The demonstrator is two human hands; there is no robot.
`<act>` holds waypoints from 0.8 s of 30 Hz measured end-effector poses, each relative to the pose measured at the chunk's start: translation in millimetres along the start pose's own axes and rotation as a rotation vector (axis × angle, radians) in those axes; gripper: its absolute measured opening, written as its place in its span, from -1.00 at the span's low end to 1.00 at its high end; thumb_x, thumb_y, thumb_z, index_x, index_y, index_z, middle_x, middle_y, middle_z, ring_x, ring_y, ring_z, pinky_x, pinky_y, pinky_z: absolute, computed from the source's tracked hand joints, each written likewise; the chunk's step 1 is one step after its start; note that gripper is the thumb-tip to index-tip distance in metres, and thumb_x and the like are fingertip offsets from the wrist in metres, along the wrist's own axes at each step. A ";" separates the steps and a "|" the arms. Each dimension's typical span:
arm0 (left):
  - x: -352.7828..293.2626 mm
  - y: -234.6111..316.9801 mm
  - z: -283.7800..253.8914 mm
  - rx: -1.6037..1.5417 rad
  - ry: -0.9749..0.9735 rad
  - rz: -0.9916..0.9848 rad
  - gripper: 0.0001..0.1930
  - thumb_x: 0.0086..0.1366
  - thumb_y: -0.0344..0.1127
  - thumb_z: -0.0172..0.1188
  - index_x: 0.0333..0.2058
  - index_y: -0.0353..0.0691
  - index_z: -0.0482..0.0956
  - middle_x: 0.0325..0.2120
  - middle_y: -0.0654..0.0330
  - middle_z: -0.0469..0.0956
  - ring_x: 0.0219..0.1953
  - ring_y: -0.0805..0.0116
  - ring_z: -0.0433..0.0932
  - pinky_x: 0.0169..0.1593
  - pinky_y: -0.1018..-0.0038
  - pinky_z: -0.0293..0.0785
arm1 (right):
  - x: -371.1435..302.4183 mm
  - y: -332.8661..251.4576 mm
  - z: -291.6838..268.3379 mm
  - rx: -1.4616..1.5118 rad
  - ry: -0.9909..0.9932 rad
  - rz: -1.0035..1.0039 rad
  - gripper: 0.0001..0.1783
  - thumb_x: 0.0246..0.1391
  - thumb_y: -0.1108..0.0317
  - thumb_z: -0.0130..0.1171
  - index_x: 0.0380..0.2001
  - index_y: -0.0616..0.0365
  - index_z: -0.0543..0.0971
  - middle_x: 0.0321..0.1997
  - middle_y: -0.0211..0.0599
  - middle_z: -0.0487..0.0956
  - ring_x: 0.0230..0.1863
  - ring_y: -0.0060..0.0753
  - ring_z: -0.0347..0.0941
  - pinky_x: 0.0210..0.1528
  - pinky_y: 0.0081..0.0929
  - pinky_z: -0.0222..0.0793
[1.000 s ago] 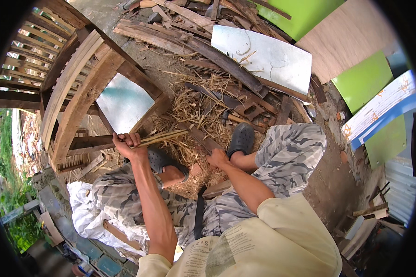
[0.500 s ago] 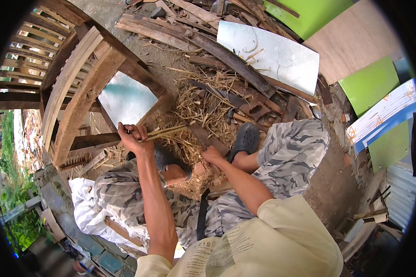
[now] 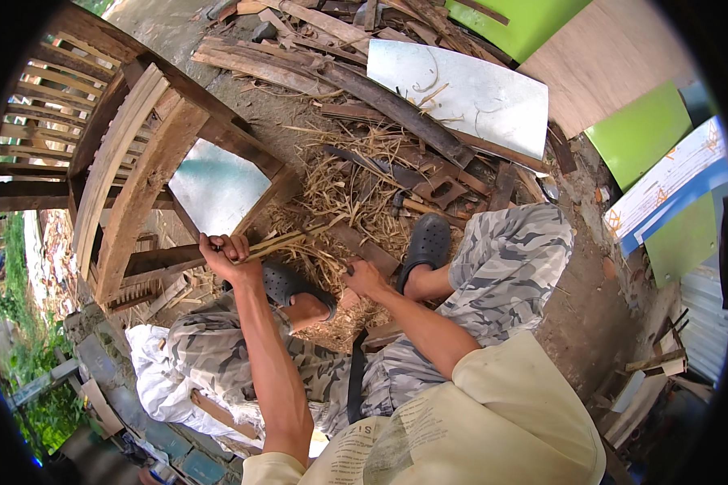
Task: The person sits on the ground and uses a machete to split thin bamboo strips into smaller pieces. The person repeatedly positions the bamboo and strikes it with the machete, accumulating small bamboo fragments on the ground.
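Note:
My left hand (image 3: 230, 257) is closed around a thin yellowish strip of bamboo (image 3: 287, 238), which slants out over the shavings between my feet. My right hand (image 3: 366, 279) is closed low in front of me, near a short brown board (image 3: 364, 245). A small dark bit shows at its fingers, too small to name. A thin curled shaving (image 3: 325, 255) lies between the strip and that hand. Beneath both hands spreads a heap of pale shavings (image 3: 332, 194). A hammer (image 3: 429, 208) and a handsaw (image 3: 380, 167) lie on the far side of the heap.
A slatted wooden frame (image 3: 150, 174) stands at the left, with a pale sheet (image 3: 218, 187) by it. Scrap boards (image 3: 259, 65) and a whitish metal sheet (image 3: 469, 93) lie beyond the shavings. Green panels (image 3: 639, 137) and a plywood sheet (image 3: 607, 65) are at the right.
My right hand has turned slightly and shifted a little down and left. A thin curl of shaving now shows beside the strip. My left hand stays closed on the strip, slightly lower.

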State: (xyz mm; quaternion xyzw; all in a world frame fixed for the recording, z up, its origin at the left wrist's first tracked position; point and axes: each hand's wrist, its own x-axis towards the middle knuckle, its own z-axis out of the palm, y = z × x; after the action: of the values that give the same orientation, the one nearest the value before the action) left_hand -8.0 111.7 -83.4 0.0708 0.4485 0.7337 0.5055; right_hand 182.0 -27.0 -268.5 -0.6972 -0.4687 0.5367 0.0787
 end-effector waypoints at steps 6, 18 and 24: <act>0.4 3.5 -19.1 -0.079 -0.034 -0.039 -0.55 0.46 -0.12 -0.16 -0.66 -0.08 0.29 -0.92 0.34 0.11 -0.90 0.47 0.01 -0.78 0.54 0.01 | -10.0 11.1 -0.9 0.016 -0.020 0.055 -0.53 0.02 0.09 0.20 -0.22 0.35 0.62 -0.31 0.13 0.63 -0.26 0.01 0.60 -0.15 -0.10 0.48; -0.7 9.4 -34.0 -0.062 -0.084 -0.013 -0.56 0.45 -0.13 -0.16 -0.67 -0.06 0.32 -0.93 0.37 0.12 -0.92 0.52 0.02 -0.82 0.57 0.02 | -38.3 -52.9 -9.8 -0.026 0.041 -0.279 -0.59 -0.06 0.13 0.20 -0.39 0.36 0.60 -0.42 0.21 0.59 -0.29 0.18 0.57 -0.15 -0.08 0.48; -3.5 6.7 -36.3 -0.100 -0.162 -0.045 -0.54 0.48 -0.11 -0.19 -0.66 -0.07 0.29 -0.93 0.35 0.09 -0.91 0.49 -0.01 -0.79 0.55 0.00 | -18.8 0.7 -8.6 0.134 -0.150 0.235 -0.52 -0.02 0.09 0.20 -0.38 0.44 0.58 -0.48 0.20 0.58 -0.33 0.18 0.56 -0.20 -0.05 0.46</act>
State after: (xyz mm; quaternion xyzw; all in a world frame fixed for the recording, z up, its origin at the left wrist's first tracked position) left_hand -31.1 87.0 -98.6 0.0946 0.3702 0.7356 0.5594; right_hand 189.7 -37.8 -252.7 -0.6982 -0.3518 0.6230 0.0265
